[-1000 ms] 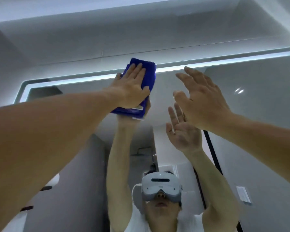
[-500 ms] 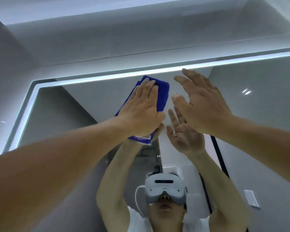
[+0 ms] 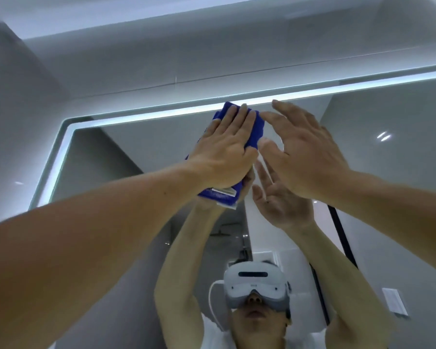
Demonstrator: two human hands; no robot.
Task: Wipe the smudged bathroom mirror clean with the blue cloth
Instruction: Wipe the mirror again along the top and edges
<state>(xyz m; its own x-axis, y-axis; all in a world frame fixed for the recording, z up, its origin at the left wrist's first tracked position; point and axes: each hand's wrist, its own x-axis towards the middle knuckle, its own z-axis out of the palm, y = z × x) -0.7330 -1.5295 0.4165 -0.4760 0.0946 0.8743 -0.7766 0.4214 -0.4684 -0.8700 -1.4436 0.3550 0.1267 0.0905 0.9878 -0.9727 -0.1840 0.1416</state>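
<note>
Fingers of my left grip (image 3: 227, 152) lie straight and close together on the folded blue cloth (image 3: 256, 127), pressing it flat against the mirror (image 3: 106, 167). Nothing is clenched: the palm simply bears on the fabric, and the thumb lies along the cloth's right edge. The cloth sits high on the glass, its top corner reaching the bright light strip (image 3: 149, 115) that runs along the mirror's upper border. A white label (image 3: 222, 191) shows at its lower end, below the heel of my hand. Just beside it on the right, my right grip (image 3: 305, 152) is released, fingers spread, palm turned to the glass and holding nothing. Its forefinger reaches toward the cloth's upper right corner, though I cannot tell whether that hand touches the mirror. In the glass below, my two raised arms are reflected, along with the white headset (image 3: 256, 285) and a white shirt at the bottom edge. Further out the reflection shows a dark shower head (image 3: 218, 233) behind the arms, a black vertical frame (image 3: 342, 243) to the right and, beyond it, a white wall plate (image 3: 394, 301). Grey wall rises above the mirror to the ceiling.
</note>
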